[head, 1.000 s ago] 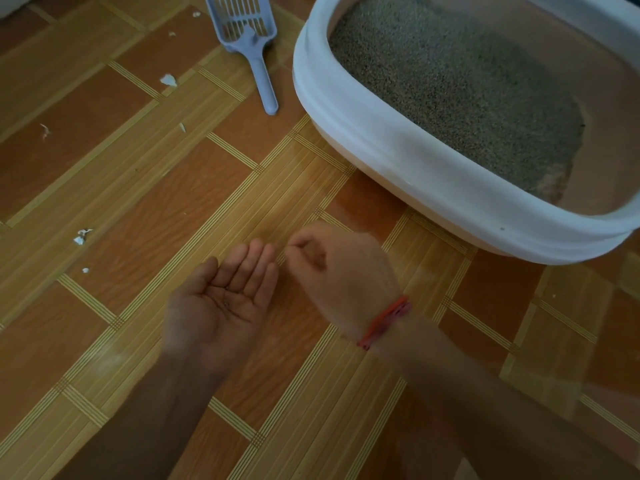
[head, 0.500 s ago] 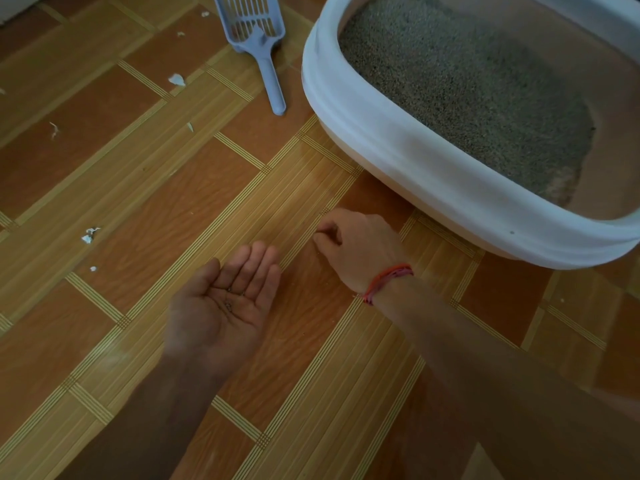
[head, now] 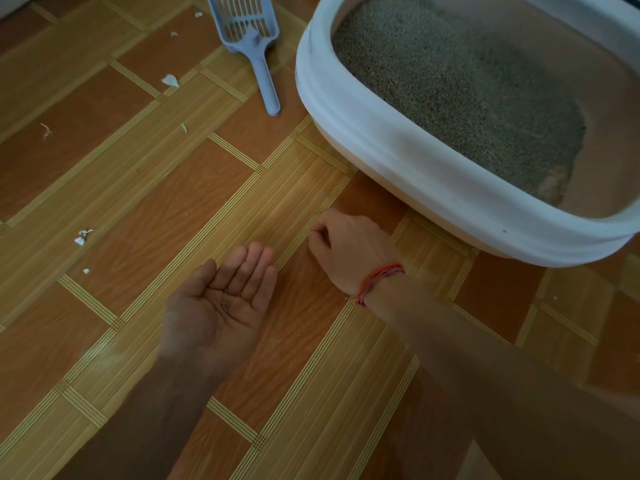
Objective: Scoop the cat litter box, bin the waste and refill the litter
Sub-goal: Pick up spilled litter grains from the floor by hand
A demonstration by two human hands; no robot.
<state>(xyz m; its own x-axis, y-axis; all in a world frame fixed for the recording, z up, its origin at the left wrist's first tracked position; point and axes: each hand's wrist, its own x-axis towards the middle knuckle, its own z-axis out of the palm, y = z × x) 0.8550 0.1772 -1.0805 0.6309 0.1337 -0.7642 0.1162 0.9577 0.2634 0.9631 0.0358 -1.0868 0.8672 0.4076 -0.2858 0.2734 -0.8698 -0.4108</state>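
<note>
Head view, and the right hand (head: 349, 244) has gone out again: a second ago it was pinched right at the tips of the left hand (head: 221, 306), and now it is down on the floor (head: 156, 209) at centre frame, just short of the litter box (head: 398, 157). Its fingers (head: 317, 233) are clenched into a pinch against the tile, though whether a grain sits between them is too small to tell. The left hand has stayed put at lower centre, palm up, fingers released and lightly cupped, carrying the stray grains (head: 227, 299). That reads as a pick-and-drop round, clearing spilled litter off the floor bit by bit, so this looks like tidying rather than scooping. The count: one litter box at upper right, its litter (head: 450, 81) heaped to the left while the right end shows bare bottom. One blue slotted scoop (head: 247, 32) lies untouched on the floor at top centre, handle pointing down the frame. Three or so dark grains lie in the palm, roughly seven white scraps (head: 169, 80) are scattered across the left half, and there is one red thread bracelet (head: 379, 277) on the right wrist. No bin or refill bag is in view.
</note>
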